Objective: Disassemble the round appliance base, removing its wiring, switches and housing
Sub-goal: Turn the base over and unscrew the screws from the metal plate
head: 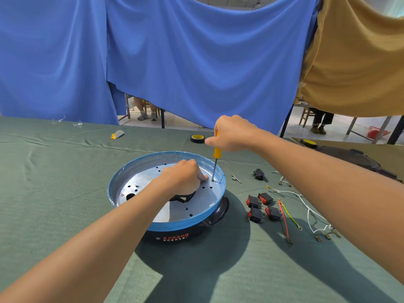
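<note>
The round appliance base [140, 217] sits on the green cloth, with a blue rim, a perforated silver plate inside and a black housing below. My left hand [183, 177] rests fisted on the plate, fingers pressed down beside a screw at the right rim. My right hand [232, 133] grips a yellow-handled screwdriver [217, 154] held upright, its tip on that screw. Several black and red rocker switches [262, 207] lie to the right of the base. Loose white, red and yellow-green wires [310, 213] lie beyond them.
A black tape roll with a yellow core [197, 138] lies behind the base. A small yellow and grey tool [117, 134] is at the far left. A dark round part [349, 157] sits at the right edge. Blue and tan cloths hang behind the table.
</note>
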Tool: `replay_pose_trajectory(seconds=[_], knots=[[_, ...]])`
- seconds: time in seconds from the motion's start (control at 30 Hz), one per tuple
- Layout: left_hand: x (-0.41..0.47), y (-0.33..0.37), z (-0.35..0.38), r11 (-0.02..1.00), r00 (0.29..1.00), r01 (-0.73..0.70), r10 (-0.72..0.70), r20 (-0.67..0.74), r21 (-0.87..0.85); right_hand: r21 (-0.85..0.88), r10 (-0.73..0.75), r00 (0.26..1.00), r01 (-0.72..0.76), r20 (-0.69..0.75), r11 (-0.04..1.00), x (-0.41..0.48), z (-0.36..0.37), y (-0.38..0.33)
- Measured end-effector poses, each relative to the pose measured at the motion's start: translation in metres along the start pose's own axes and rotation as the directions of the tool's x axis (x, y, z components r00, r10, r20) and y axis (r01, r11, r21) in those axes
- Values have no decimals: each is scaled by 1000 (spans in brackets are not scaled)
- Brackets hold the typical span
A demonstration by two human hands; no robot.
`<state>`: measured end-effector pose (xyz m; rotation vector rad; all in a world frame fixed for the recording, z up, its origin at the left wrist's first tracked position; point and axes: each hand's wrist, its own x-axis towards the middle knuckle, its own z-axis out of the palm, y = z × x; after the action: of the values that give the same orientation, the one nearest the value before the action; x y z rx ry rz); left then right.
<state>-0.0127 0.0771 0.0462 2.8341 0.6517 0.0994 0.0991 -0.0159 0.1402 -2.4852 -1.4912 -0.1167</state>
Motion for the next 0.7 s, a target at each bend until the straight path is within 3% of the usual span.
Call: replay_pose_trajectory(seconds=[0.2, 0.3, 0.7], knots=[[0, -1, 0, 1000, 1000, -3, 3, -6, -13, 39, -22, 997, 20, 73, 999, 1, -1, 1], [0, -1, 1, 1000, 1000, 5, -5, -18, -17, -39, -16, 999, 17, 31, 999, 0, -1, 2], [-2, 0, 0, 999, 1000, 16, -17, -26, -37, 7, -78, 997, 77, 9, 997, -4, 0, 3]])
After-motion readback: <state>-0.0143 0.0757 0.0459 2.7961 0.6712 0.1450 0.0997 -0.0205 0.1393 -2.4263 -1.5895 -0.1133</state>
